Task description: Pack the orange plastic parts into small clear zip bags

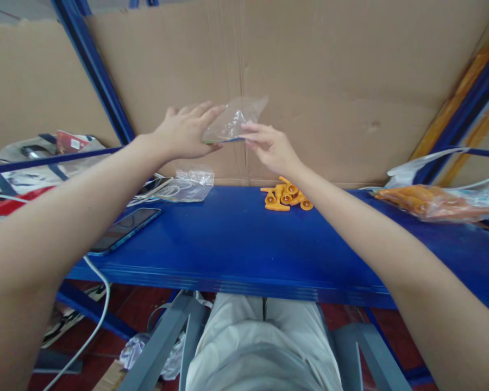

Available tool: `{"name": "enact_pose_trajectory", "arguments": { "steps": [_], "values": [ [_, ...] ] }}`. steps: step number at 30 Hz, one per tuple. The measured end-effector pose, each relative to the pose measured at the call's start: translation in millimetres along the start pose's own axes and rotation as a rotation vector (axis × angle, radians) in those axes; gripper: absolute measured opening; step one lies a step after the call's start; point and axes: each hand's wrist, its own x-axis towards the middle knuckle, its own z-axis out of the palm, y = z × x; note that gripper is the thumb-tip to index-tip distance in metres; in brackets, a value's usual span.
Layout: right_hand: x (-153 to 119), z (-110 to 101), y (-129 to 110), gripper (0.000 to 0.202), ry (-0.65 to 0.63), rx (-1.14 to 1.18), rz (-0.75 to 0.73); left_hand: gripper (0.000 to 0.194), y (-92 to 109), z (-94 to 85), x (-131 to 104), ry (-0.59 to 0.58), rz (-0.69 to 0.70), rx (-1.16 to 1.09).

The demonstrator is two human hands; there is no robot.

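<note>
Raised above the blue table, a clear plastic bag (233,120) hangs between my hands in front of the cardboard. My right hand (274,146) pinches its lower right edge between thumb and fingers. My left hand (189,129) is open at the bag's left side, fingers stretched out and spread, touching or very near the plastic. Below, by the back edge of the table, lies a small pile of orange plastic parts (285,199) with round cup-like ends. Part of that pile is behind my right forearm.
A phone (126,231) lies at the table's left, near white cables (169,190) and another clear bag (193,184). On the right is a bag of orange parts (427,202). Cardboard (330,98) and blue frame posts (95,70) rise behind the blue table (228,239).
</note>
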Motion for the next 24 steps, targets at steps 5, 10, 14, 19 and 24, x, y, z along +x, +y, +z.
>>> {"name": "enact_pose_trajectory", "arguments": {
  "steps": [5, 10, 14, 19, 24],
  "values": [
    [-8.5, 17.7, -4.3, 0.034, -0.129, -0.017, -0.014, 0.074, 6.8, 20.5, -12.7, -0.012, 0.114, 0.059],
    [-42.1, 3.7, 12.3, 0.037, -0.245, -0.025, 0.046, 0.068, -29.1, 60.9, -24.4, 0.015, 0.084, 0.093],
    [-84.7, -13.8, 27.9, 0.039, -0.355, -0.139, 0.135, 0.073, -62.0, 112.1, -38.4, -0.214, 0.016, 0.137],
    [-127.6, -36.4, 42.4, 0.040, -0.458, -0.239, 0.206, 0.071, -83.9, 160.5, -52.6, -0.574, -0.038, 0.214],
    [-148.6, -55.0, 55.2, 0.036, -0.424, -0.258, 0.272, 0.064, -85.4, 171.0, -51.0, -0.611, -0.083, 0.244]
  ]
}}
